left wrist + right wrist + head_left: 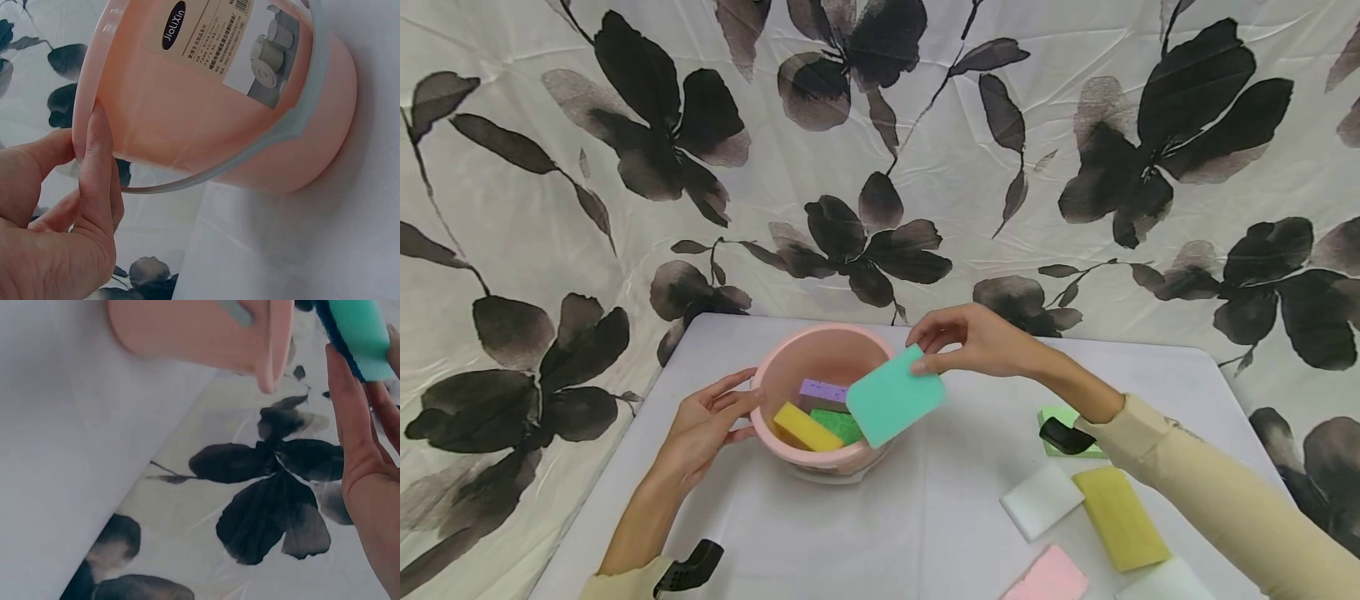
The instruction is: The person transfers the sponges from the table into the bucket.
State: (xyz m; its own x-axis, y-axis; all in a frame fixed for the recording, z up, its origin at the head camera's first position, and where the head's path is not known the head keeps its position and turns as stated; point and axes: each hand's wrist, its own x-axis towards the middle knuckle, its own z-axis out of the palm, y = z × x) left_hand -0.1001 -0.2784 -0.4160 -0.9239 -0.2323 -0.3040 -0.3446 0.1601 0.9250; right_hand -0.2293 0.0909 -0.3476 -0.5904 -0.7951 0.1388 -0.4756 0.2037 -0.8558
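Observation:
A pink bucket stands on the table, its grey handle hanging down beside a printed label in the left wrist view. My left hand pinches the bucket's left rim between thumb and fingers. Over the right rim, my right hand holds a turquoise sponge by its upper right corner; a dark scouring layer shows on its back in the right wrist view. Inside the bucket lie a yellow sponge, a green sponge and a purple sponge.
Right of the bucket, under and beside my right forearm, lie a light green sponge, a white sponge, a yellow sponge, a pink sponge and another white piece. A floral cloth hangs behind the white table.

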